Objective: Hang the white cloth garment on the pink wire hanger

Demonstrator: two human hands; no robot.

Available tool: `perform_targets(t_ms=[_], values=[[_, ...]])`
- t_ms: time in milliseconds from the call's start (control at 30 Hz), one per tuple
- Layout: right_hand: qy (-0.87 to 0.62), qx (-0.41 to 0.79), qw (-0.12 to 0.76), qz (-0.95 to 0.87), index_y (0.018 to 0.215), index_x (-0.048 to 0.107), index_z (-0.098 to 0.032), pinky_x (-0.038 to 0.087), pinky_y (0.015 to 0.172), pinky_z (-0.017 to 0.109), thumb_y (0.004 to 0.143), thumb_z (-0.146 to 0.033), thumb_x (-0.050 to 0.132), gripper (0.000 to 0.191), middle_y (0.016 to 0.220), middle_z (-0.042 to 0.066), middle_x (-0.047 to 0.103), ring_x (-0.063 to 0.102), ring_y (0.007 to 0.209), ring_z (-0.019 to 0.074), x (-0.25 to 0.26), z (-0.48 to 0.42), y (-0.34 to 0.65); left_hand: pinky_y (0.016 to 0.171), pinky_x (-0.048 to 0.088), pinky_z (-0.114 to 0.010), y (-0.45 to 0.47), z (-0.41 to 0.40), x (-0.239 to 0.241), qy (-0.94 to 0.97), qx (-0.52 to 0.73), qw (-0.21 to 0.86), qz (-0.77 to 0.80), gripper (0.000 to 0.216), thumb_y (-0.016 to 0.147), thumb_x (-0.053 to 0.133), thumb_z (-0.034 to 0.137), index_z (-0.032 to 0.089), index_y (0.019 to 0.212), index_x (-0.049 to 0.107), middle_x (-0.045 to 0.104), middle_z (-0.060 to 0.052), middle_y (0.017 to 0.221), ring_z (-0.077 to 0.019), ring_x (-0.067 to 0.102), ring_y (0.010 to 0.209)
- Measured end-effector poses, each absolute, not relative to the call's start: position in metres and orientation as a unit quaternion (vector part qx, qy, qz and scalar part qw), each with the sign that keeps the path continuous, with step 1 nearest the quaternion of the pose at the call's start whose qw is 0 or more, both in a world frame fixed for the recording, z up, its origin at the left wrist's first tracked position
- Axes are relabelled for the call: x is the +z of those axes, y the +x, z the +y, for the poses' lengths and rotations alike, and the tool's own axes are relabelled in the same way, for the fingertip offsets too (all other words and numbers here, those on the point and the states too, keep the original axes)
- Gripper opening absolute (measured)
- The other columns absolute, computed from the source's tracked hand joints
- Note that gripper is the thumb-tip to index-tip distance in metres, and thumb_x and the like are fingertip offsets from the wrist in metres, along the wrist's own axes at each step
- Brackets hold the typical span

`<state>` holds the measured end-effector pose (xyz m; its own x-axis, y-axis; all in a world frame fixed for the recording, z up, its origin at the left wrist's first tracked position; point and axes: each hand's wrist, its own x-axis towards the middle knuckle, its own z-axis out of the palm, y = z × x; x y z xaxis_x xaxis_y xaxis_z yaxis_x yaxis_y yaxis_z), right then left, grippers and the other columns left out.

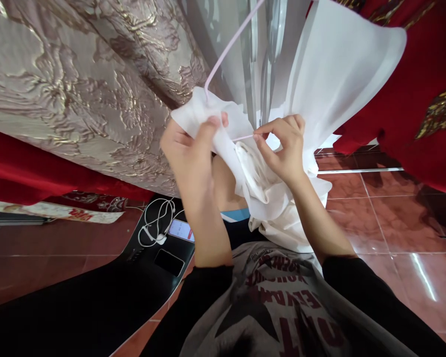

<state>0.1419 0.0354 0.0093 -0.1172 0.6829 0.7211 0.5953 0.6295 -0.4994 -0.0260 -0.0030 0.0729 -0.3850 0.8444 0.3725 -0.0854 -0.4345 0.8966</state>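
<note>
My left hand (193, 148) is closed on a bunched fold of white fabric (334, 74), thumb pressed against it. My right hand (284, 148) pinches a thin pale pink cord (232, 42) between thumb and forefinger, just right of the left hand. The cord rises up and to the right from the fold and leaves the top of the view. More white fabric hangs below both hands over my lap, and a wide sheet of it spreads up to the right.
A beige and gold brocade curtain (78, 84) hangs at left, red embroidered cloth (423, 99) at right. On a black surface (96, 302) lie two phones (181, 230) and white earphones (156, 223). Red-brown floor tiles (394, 223) spread around.
</note>
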Motion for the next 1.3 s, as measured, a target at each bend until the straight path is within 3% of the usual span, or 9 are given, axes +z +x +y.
perform_targets(t_ms=[133,233,333,567,733,833,1000,1100,1300], values=[[-0.424,0.053,0.505,-0.750,0.093,0.069,-0.022,0.037,0.109,0.043,0.104,-0.053,0.048,0.040,0.085,0.001,0.066,0.054,0.087,0.0139,0.011,0.037,0.146,0.101,0.060,-0.029,-0.060,0.000,0.081,0.350,0.750,0.463,0.317,0.016,0.090,0.061,0.015,0.023,0.097,0.073,0.076,-0.002,0.113,-0.0167,0.071,0.118],[-0.425,0.056,0.502,-0.751,0.092,0.070,-0.021,0.036,0.110,0.042,0.104,-0.053,0.048,0.041,0.085,0.001,0.066,0.054,0.087,0.0137,0.012,0.035,0.148,0.106,0.056,-0.022,-0.079,-0.008,0.060,0.284,0.803,0.430,0.299,0.016,0.099,0.057,0.021,0.028,0.109,0.068,0.066,0.005,0.144,-0.0111,0.045,0.153],[-0.422,0.054,0.506,-0.751,0.092,0.070,-0.022,0.038,0.108,0.042,0.104,-0.051,0.050,0.038,0.084,0.001,0.066,0.054,0.087,0.0137,0.011,0.035,0.147,0.100,0.057,-0.022,-0.081,-0.017,0.034,0.213,0.827,0.405,0.328,0.021,0.101,0.051,0.018,0.025,0.111,0.068,0.064,0.001,0.151,-0.0128,0.037,0.158],[-0.397,0.073,0.480,-0.779,0.118,0.069,-0.026,0.040,0.117,0.053,0.104,-0.042,0.048,0.030,0.112,0.003,0.072,0.062,0.107,0.0191,0.009,0.030,0.138,0.079,0.057,-0.029,-0.028,-0.013,0.016,0.216,0.761,0.490,0.366,0.022,0.105,0.054,0.035,0.022,0.109,0.072,0.074,-0.007,0.126,-0.0207,0.071,0.109],[-0.388,0.142,0.499,-0.761,0.115,0.070,-0.029,0.036,0.130,0.054,0.104,-0.040,0.052,0.024,0.121,0.001,0.072,0.065,0.121,0.0190,0.025,0.009,0.142,0.067,0.051,-0.027,-0.005,-0.008,0.017,0.249,0.787,0.499,0.265,0.022,0.102,0.066,0.040,0.021,0.091,0.070,0.067,-0.003,0.091,-0.0118,0.060,0.065],[-0.401,0.124,0.633,-0.651,0.121,0.067,-0.033,0.044,0.127,0.047,0.103,-0.039,0.054,0.023,0.138,0.002,0.065,0.060,0.137,0.0194,0.026,-0.006,0.156,0.062,0.048,-0.026,-0.006,-0.007,0.016,0.255,0.785,0.509,0.244,0.024,0.105,0.061,0.034,0.020,0.087,0.068,0.064,-0.003,0.093,-0.0090,0.054,0.059],[-0.511,0.059,0.724,-0.460,0.155,0.037,-0.030,0.021,0.137,0.058,0.085,-0.054,0.077,0.084,0.169,0.005,0.027,0.020,0.167,0.0285,0.006,0.007,0.204,0.059,0.048,-0.024,-0.006,-0.008,0.018,0.244,0.775,0.513,0.276,0.029,0.108,0.055,0.035,0.020,0.084,0.064,0.063,-0.003,0.090,-0.0086,0.045,0.054],[-0.456,0.187,0.705,-0.509,0.159,0.028,-0.030,0.041,0.128,0.055,0.077,-0.066,0.079,0.103,0.158,0.014,0.042,0.048,0.150,0.0284,-0.003,0.029,0.215,0.057,0.047,-0.023,-0.004,-0.007,0.018,0.251,0.781,0.505,0.267,0.035,0.111,0.044,0.028,0.019,0.084,0.064,0.063,-0.003,0.090,-0.0082,0.044,0.053],[-0.458,0.179,0.653,-0.576,0.139,0.055,-0.025,0.052,0.118,0.049,0.083,-0.059,0.075,0.069,0.128,0.011,0.062,0.063,0.130,0.0233,0.001,0.028,0.176,0.054,0.047,-0.022,-0.005,-0.007,0.017,0.258,0.786,0.477,0.298,0.030,0.109,0.053,0.033,0.018,0.085,0.064,0.066,-0.003,0.089,-0.0072,0.044,0.051]])
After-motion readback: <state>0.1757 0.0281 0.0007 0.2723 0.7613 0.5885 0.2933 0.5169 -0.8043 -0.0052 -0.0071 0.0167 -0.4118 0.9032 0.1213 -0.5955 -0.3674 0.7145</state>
